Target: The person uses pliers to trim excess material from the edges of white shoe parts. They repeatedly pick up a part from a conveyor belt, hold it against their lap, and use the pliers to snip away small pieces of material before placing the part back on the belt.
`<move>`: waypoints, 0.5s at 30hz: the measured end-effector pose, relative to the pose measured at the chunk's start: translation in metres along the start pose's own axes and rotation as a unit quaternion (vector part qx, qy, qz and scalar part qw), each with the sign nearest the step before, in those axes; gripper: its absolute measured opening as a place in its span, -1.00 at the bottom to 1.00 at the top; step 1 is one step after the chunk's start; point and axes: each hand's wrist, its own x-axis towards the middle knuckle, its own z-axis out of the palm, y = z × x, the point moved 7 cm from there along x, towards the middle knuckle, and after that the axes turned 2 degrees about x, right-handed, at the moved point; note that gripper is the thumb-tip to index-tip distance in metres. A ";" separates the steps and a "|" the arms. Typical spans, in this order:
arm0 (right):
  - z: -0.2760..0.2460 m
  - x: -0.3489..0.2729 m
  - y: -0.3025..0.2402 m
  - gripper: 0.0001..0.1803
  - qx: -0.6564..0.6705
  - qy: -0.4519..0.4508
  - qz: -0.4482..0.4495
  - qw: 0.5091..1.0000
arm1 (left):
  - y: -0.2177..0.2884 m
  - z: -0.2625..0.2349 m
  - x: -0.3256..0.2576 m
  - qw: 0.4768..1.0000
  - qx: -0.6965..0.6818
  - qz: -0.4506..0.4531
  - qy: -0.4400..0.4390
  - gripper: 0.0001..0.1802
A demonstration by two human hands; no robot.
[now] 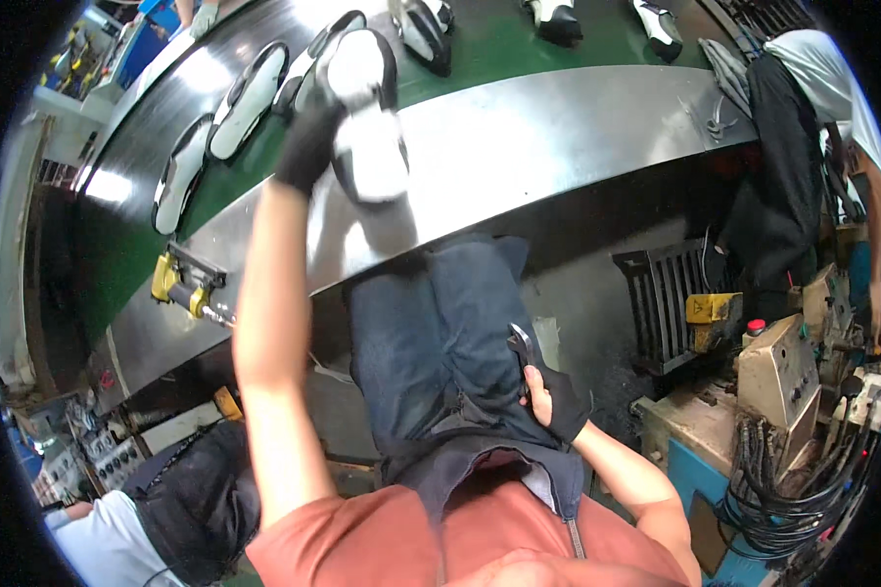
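Observation:
My left hand, in a black fingerless-looking glove, is closed on the side of a shoe. Its white sole faces up and a dark rim runs round it; motion blurs both hand and shoe above the metal ledge. Down by my right thigh, my right hand, gloved in black with bare fingertips, is wrapped round metal pincers with their head pointing up and away. A yellow air staple gun lies on the ledge, left of my left forearm.
Beyond the ledge, a green conveyor belt carries several shoes. At right stand a control box with a red button, black cables and a dark metal rack. Other people are at far right, lower left and upper left.

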 end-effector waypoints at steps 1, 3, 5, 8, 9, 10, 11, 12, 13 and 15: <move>0.001 0.002 0.002 -0.48 -0.001 -0.013 0.016 1.000 | -0.002 -0.023 0.043 0.971 -0.232 -0.050 0.032 -0.28; 0.000 0.003 0.001 -0.48 0.004 -0.010 0.020 1.000 | -0.019 -0.031 0.103 0.978 -0.115 -0.174 0.006 -0.34; -0.003 0.002 -0.005 -0.48 0.024 -0.002 0.024 0.999 | -0.021 0.002 0.134 0.984 0.095 -0.142 0.037 -0.36; -0.006 0.002 0.019 -0.45 0.049 0.023 0.056 0.997 | 0.012 0.091 0.156 0.980 0.110 0.001 0.169 -0.14; -0.008 0.004 0.017 -0.47 0.054 0.031 0.048 0.997 | 0.015 0.113 0.156 0.943 0.224 -0.081 0.234 0.04; -0.009 0.003 0.009 -0.49 0.056 0.030 0.036 0.997 | 0.006 0.122 0.163 0.921 0.213 -0.118 0.304 0.12; -0.007 -0.001 0.005 -0.51 0.056 0.026 0.027 0.998 | -0.026 0.121 0.181 0.914 0.180 -0.173 0.321 0.14; -0.003 -0.004 0.009 -0.53 0.055 0.016 0.036 0.998 | -0.052 0.120 0.198 0.903 0.146 -0.225 0.336 0.16; -0.004 -0.004 0.015 -0.55 0.055 0.016 0.044 0.997 | -0.056 0.119 0.213 0.886 0.210 -0.213 0.355 0.04; -0.011 -0.002 0.015 -0.59 0.094 0.041 0.050 0.993 | -0.019 0.115 0.233 0.922 0.211 -0.165 0.280 -0.09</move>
